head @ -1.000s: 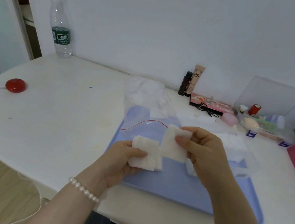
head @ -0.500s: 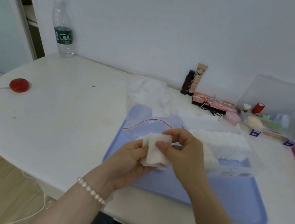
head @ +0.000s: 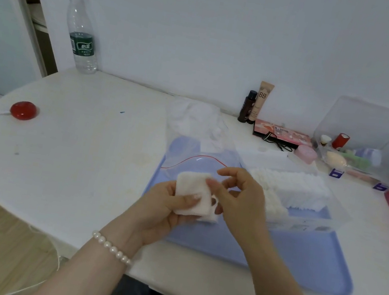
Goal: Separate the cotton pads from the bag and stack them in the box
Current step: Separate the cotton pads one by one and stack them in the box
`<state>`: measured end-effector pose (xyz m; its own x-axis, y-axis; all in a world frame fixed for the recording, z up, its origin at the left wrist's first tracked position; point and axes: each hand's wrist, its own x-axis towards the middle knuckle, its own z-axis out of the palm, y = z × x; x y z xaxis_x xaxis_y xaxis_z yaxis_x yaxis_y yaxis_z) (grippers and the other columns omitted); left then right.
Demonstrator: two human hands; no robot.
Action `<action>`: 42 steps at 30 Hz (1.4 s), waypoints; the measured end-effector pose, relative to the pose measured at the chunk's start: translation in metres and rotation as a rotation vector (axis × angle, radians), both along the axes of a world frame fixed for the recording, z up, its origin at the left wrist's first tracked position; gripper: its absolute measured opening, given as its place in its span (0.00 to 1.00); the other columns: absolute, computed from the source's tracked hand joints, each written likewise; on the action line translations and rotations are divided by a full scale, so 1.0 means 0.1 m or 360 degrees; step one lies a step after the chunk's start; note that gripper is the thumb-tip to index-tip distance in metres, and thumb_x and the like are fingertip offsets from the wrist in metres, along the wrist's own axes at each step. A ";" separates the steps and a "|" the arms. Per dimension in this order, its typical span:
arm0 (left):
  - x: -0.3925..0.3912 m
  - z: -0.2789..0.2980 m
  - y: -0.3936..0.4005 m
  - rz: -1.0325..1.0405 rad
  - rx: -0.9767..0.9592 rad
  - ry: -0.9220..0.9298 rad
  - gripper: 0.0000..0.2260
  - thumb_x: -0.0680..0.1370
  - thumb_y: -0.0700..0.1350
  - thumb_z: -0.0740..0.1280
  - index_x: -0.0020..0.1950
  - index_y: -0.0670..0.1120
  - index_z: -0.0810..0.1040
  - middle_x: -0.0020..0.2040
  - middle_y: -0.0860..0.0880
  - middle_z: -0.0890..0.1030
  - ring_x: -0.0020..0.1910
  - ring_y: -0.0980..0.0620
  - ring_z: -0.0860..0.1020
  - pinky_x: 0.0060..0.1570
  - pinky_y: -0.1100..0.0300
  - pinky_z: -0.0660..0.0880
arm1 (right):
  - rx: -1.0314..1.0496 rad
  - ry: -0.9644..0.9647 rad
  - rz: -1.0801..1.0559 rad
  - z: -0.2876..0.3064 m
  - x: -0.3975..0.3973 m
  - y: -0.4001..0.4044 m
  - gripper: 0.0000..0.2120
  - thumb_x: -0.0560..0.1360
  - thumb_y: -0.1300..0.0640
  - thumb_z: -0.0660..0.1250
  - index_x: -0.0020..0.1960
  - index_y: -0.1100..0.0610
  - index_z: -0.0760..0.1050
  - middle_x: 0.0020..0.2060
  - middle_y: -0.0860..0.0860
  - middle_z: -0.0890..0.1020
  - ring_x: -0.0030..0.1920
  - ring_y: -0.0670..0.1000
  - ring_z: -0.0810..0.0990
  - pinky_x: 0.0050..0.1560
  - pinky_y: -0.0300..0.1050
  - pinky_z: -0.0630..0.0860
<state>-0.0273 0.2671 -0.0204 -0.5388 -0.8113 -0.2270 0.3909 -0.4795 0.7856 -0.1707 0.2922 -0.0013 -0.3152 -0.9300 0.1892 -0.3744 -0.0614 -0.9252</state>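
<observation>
The pads point(head: 194, 194) looked soft, fibrous and matt. The bag point(head: 199, 145) and box point(head: 315, 220) were clear, glossy plastic. The tray point(head: 297, 264) was smooth, matt plastic; the table point(head: 78, 153) smooth with a faint sheen. The bracelet point(head: 111, 247) had lustrous beads.

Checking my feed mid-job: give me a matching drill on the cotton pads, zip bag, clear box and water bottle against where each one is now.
Things:
1. cotton pads
2. zip bag
3. clear box
4. water bottle

Places:
A. far left, by the wall
B. on the tray's right part, rows of pads inside
C. held in the left hand
D. behind the hands, lying over the tray's far edge

Pairs: 1-C, 2-D, 3-B, 4-A
</observation>
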 end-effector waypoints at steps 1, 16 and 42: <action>0.05 0.01 -0.03 0.0052 0.0011 -0.0007 0.15 0.69 0.35 0.66 0.55 0.34 0.77 0.52 0.39 0.82 0.48 0.45 0.83 0.47 0.55 0.81 | 0.0041 0.0051 -0.0076 -0.02 -0.04 -0.01 0.03 0.73 0.57 0.69 0.42 0.53 0.75 0.32 0.51 0.77 0.23 0.46 0.75 0.27 0.37 0.71; 0.24 -0.02 -0.13 0.0257 0.0146 -0.0151 0.07 0.76 0.32 0.62 0.52 0.35 0.78 0.50 0.37 0.83 0.44 0.44 0.83 0.40 0.56 0.81 | 0.0635 0.0674 -0.0067 -0.25 -0.06 -0.03 0.16 0.67 0.58 0.71 0.30 0.53 0.64 0.27 0.46 0.70 0.32 0.50 0.70 0.29 0.40 0.61; -0.25 -0.04 0.11 0.0192 0.0264 0.0180 0.19 0.82 0.47 0.52 0.63 0.35 0.73 0.56 0.35 0.79 0.51 0.40 0.80 0.46 0.52 0.78 | -0.0054 -0.0698 -0.0300 -0.16 0.27 0.33 0.06 0.74 0.60 0.68 0.42 0.63 0.73 0.22 0.53 0.76 0.16 0.50 0.70 0.18 0.33 0.63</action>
